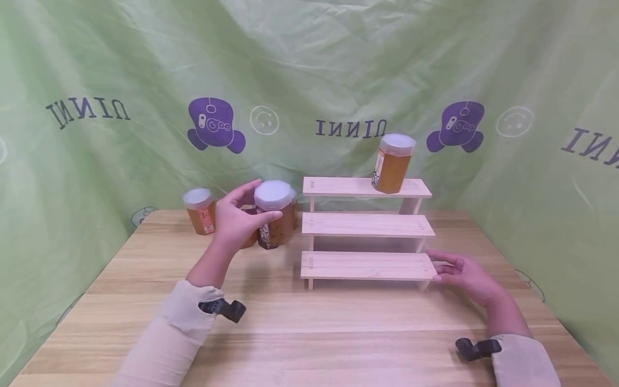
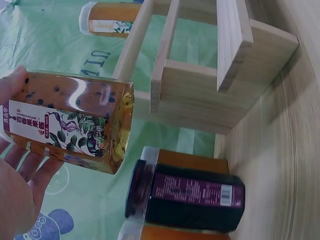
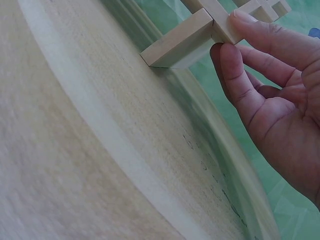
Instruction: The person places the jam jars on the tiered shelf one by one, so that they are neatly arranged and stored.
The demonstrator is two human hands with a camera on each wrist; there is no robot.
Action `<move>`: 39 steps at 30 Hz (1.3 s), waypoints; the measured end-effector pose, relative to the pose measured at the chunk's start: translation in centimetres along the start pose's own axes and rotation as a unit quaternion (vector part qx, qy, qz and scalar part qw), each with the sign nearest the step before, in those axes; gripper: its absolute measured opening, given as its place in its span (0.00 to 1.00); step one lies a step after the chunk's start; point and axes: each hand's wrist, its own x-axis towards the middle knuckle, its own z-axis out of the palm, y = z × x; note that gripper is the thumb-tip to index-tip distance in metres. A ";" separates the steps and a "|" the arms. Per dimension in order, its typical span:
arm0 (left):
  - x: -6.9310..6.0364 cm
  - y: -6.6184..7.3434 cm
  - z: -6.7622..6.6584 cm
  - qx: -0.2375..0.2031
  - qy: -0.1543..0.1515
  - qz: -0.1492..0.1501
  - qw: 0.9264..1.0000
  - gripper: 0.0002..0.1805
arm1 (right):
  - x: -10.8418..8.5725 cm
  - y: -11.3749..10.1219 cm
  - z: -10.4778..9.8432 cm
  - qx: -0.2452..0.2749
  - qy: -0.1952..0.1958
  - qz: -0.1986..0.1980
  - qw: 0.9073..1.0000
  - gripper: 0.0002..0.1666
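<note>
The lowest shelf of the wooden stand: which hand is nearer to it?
Right. The right hand grips the lowest shelf at its right end, while the left hand is apart, beyond its left end, holding a jar.

The rack (image 1: 367, 224) stands on the table (image 1: 362, 333), its lowest step nearest me and its top step at the back, with the curtain (image 1: 309, 64) behind it. Toward the right end of the rack's top step sits the top jar (image 1: 394, 169). Left of the rack, my left hand (image 1: 235, 217) holds the held jar (image 1: 274, 194) above the table. Lower down, also left of the rack, stands the near jar (image 2: 192, 202), the back jar (image 2: 192, 162) partly behind it. Farthest left of the rack, past my left hand, is the far jar (image 1: 199, 215). On the rack's right, my right hand (image 1: 466, 277) pinches the lowest step's end.
</note>
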 end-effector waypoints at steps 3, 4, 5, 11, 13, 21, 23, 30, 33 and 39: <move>0.2 0.2 0.6 -0.006 -0.008 0.000 1.000 0.44 | -0.1 0.2 -0.1 -0.010 0.004 -0.003 1.000 0.39; 0.2 0.3 0.8 -0.009 -0.010 0.001 1.000 0.45 | -0.1 0.3 -0.1 -0.013 0.005 -0.003 1.000 0.39; 0.2 0.4 1.0 -0.011 -0.012 0.002 1.000 0.45 | -0.1 0.4 -0.2 -0.014 0.008 -0.001 1.000 0.40; 0.5 1.0 2.0 -0.011 -0.018 0.009 1.000 0.45 | -0.2 0.6 -0.4 -0.006 0.009 0.004 1.000 0.39; 0.7 1.2 2.3 -0.007 -0.020 0.010 1.000 0.45 | -0.2 0.7 -0.4 -0.005 0.009 0.005 1.000 0.39; 1.6 1.6 3.5 -0.011 -0.025 0.031 0.999 0.43 | -0.2 0.5 -0.3 -0.004 0.014 0.005 1.000 0.38; 1.8 1.8 3.8 -0.014 -0.025 0.034 0.999 0.43 | -0.2 0.4 -0.2 -0.005 0.011 0.003 1.000 0.38; 2.5 2.5 4.7 0.003 -0.027 0.029 0.999 0.43 | -0.1 0.4 -0.2 -0.001 0.008 0.002 1.000 0.38; 2.9 2.7 5.1 0.014 -0.024 0.031 0.999 0.43 | 0.0 0.4 -0.2 -0.005 0.009 0.004 1.000 0.38; 3.7 3.4 5.8 0.009 -0.030 0.039 0.999 0.43 | 0.0 0.3 -0.1 -0.013 0.011 0.007 1.000 0.39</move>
